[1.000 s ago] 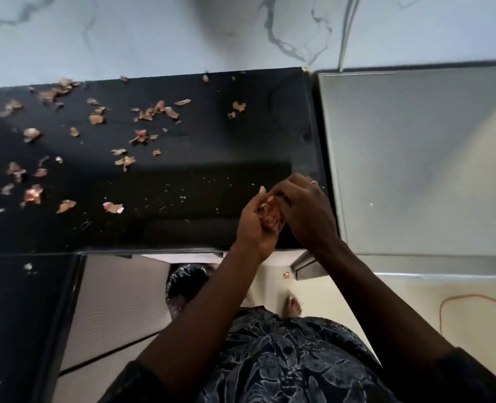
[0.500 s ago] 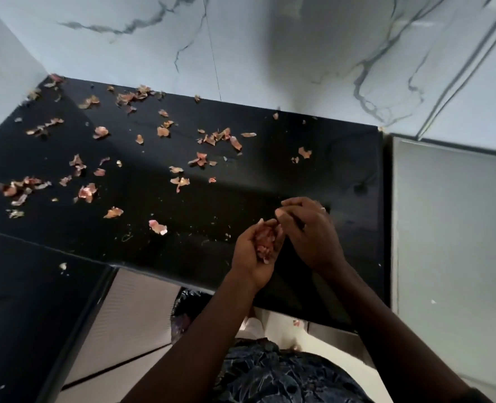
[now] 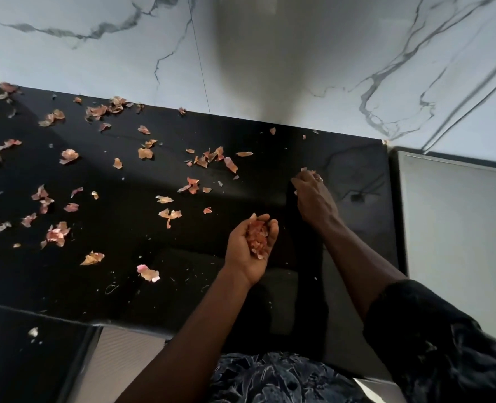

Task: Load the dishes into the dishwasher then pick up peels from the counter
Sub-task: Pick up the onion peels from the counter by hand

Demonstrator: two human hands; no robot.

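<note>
Several pinkish-orange onion peels [image 3: 203, 161] lie scattered over the black counter [image 3: 124, 271], mostly on its left and middle. My left hand [image 3: 246, 251] is held palm up above the counter, its fingers cupped around a pile of gathered peels [image 3: 258, 238]. My right hand [image 3: 313, 196] reaches forward to the right of it, fingertips down on the counter at a small peel [image 3: 306, 170]. A ring shows on one finger. No dishes or dishwasher appear in view.
A white marble wall [image 3: 270, 53] backs the counter. A grey flat surface [image 3: 459, 242] adjoins the counter on the right. A lower black surface [image 3: 23, 359] lies at the bottom left, with a pale cabinet front beside it.
My right hand has left my left hand and stretched forward to the counter near the back right. The view has turned left, bringing more peels into sight.
</note>
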